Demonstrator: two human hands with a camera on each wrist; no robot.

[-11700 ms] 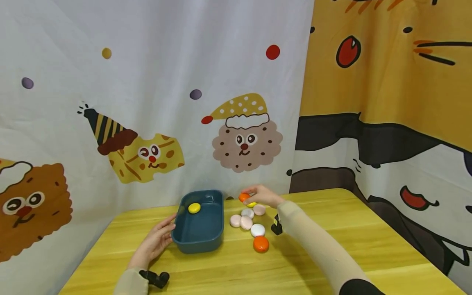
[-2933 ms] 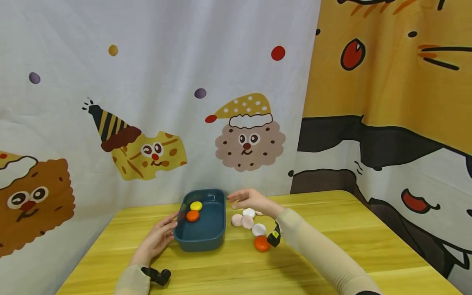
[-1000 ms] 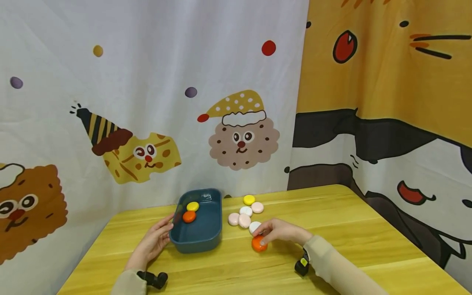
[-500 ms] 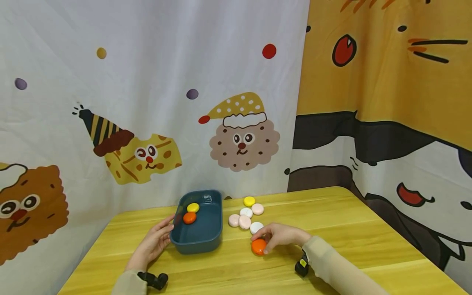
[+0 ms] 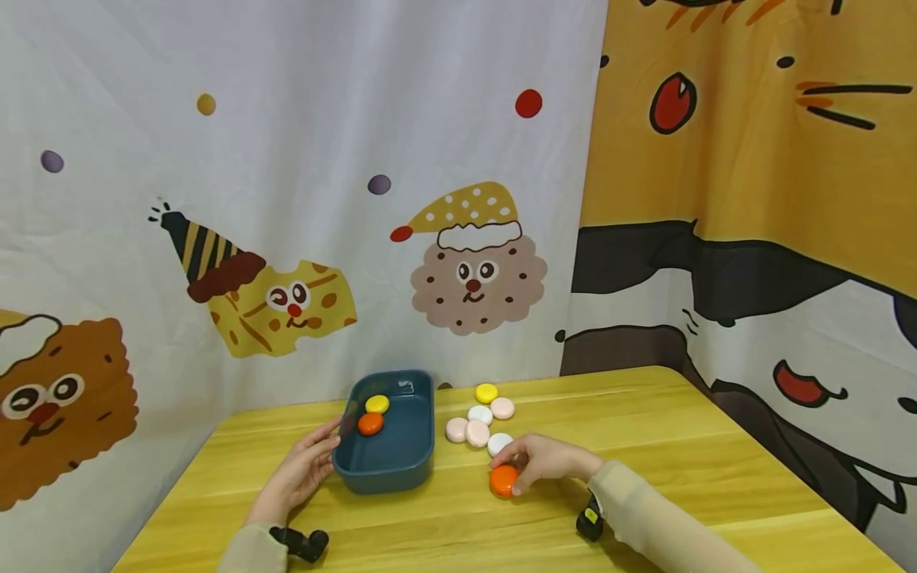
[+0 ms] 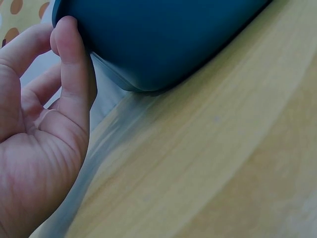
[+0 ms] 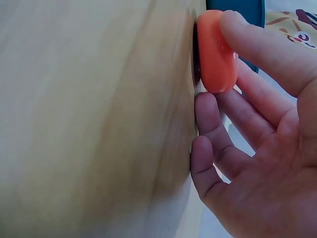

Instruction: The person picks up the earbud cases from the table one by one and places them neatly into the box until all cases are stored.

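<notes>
My right hand (image 5: 546, 461) pinches a glossy, rounded orange disc (image 5: 504, 481) between thumb and fingers, at the near end of a loose group of discs. In the right wrist view the thumb lies over one face of this orange disc (image 7: 215, 52), low at the tabletop. My left hand (image 5: 302, 465) rests its fingertips against the left side of a dark teal rectangular container (image 5: 390, 482). Inside that container, a yellow disc (image 5: 376, 405) and another orange disc (image 5: 370, 424) lie near the left wall. The left wrist view shows fingertips touching the container's outer wall (image 6: 163, 44).
Right of the container lie a yellow disc (image 5: 486, 393), white discs (image 5: 480, 415) and pale pink discs (image 5: 477, 433), some touching. The wood-grain table (image 5: 645, 454) ends at a printed curtain (image 5: 301, 159) behind.
An orange disc from the back of the group came to lie in the container. My right hand then moved to the nearer orange disc and took hold of it. My left hand stayed put.
</notes>
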